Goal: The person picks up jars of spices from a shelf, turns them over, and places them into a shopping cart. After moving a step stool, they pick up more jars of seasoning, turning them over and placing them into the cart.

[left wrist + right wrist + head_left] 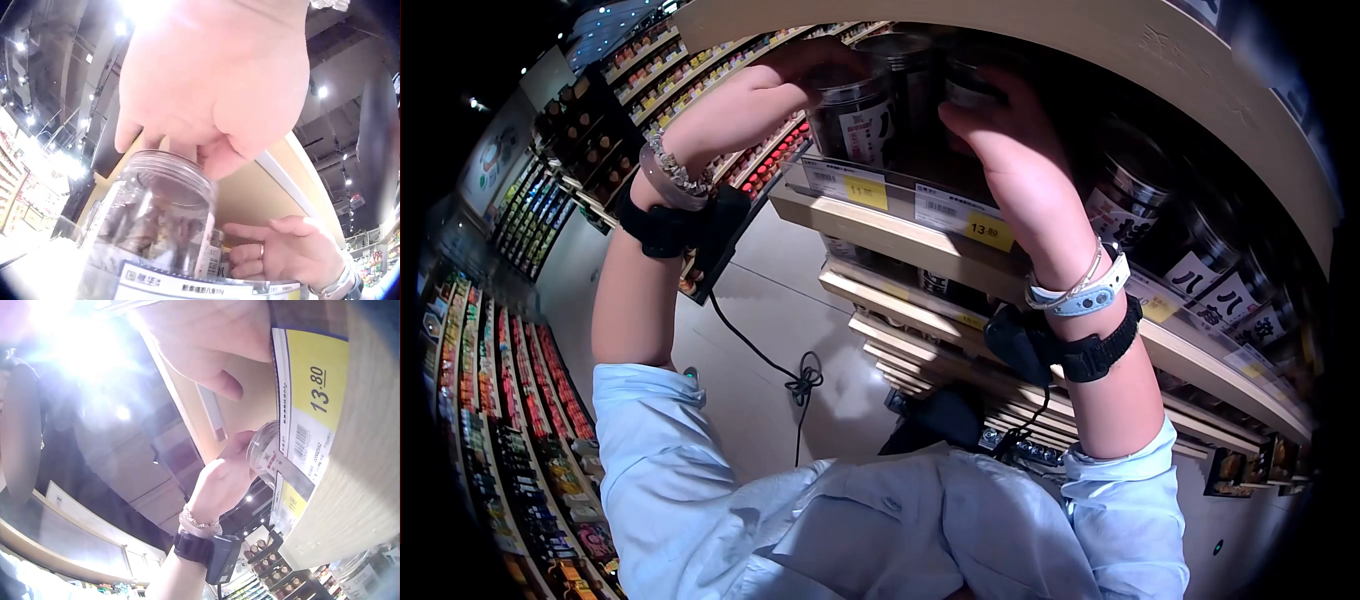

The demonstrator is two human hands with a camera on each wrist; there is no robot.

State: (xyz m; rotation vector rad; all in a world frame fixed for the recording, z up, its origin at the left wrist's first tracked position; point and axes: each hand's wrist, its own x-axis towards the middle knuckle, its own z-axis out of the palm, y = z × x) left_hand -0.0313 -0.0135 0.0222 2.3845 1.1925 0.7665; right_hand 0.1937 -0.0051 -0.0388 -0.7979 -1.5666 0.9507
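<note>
My left hand (pixel 785 80) grips the top of a clear round jar (pixel 862 125) with a white label, at the left end of the shelf. In the left wrist view its fingers (pixel 181 150) reach round the far side of the lid, above dark brown contents in the jar (pixel 156 219). My right hand (pixel 1025 150) reaches onto the same shelf beside another lidded jar (pixel 972 88). From the left wrist, the right palm (pixel 290 256) shows with index finger extended, the lower fingers bent and nothing between thumb and index finger. A further jar (pixel 905 75) stands between the hands.
Price tags (pixel 850 188) line the shelf's front lip (pixel 870 225). More labelled jars (pixel 1200 250) stand to the right. An upper shelf board (pixel 1180 75) overhangs my hands, and lower shelves (pixel 900 300) step down below. A loose cable (pixel 800 380) hangs from the left wrist device.
</note>
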